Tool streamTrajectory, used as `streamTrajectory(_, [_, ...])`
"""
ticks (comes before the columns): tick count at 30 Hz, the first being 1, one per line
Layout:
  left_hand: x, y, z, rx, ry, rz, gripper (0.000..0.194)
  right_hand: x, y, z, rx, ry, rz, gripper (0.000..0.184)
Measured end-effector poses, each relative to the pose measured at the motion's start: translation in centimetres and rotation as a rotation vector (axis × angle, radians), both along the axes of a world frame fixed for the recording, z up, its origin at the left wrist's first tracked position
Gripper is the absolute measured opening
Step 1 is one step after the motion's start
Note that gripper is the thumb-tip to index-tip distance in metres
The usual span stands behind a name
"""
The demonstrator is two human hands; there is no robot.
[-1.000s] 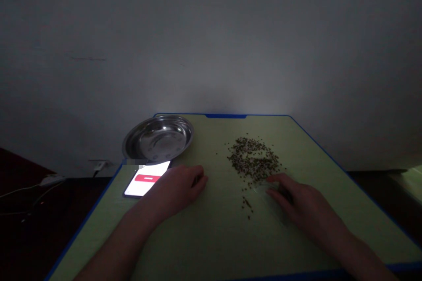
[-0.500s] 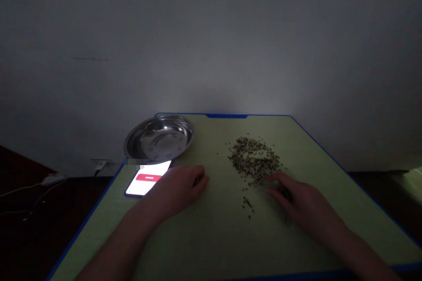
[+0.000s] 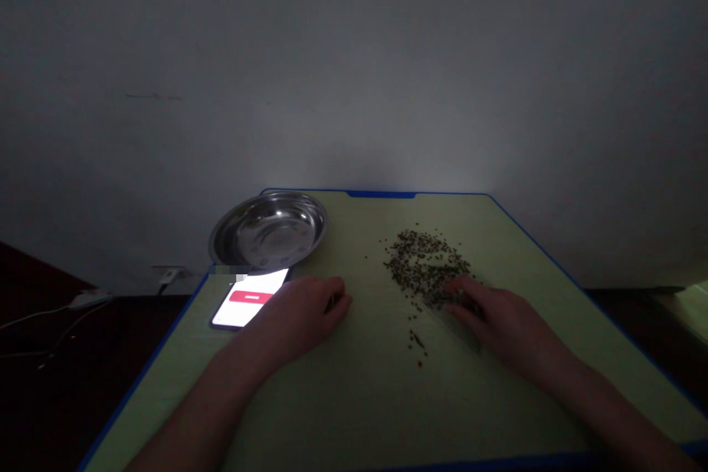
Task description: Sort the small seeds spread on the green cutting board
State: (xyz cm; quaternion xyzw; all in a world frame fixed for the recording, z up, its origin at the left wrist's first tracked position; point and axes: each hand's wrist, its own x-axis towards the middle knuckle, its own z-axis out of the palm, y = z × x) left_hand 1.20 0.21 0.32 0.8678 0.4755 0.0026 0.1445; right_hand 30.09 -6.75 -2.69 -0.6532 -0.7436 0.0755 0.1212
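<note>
A pile of small dark seeds (image 3: 425, 265) is spread over a pale green table (image 3: 359, 383) with a blue rim. My right hand (image 3: 498, 321) lies at the pile's near right edge, fingers stretched out and touching the seeds, over what looks like a clear plastic bag (image 3: 450, 321). A few stray seeds (image 3: 416, 343) lie nearer me. My left hand (image 3: 304, 313) rests on the table left of the pile, fingers loosely curled; I cannot make out anything in them. It lies beside a lit phone (image 3: 248, 298).
An empty steel bowl (image 3: 269, 230) stands at the table's far left corner, just behind the phone. A grey wall rises behind the table. Cables and a socket strip (image 3: 82, 301) lie on the dark floor to the left. The room is dim.
My right hand has slid forward and slightly left, from just short of the seeds into the pile's near edge. My left hand has barely moved.
</note>
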Motion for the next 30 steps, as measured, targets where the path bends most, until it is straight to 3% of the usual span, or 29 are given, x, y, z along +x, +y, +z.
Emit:
streamTrajectory(12, [-0.2, 0.1, -0.3, 0.009, -0.010, -0.001, 0.035, 0.4, 1.6, -0.1, -0.060, 0.127, 0.202, 0.022])
streamTrajectory(30, [-0.2, 0.0, -0.4, 0.021, -0.017, -0.017, 0.035, -1.1, 1.2, 0.1, -0.058, 0.156, 0.231, 0.020])
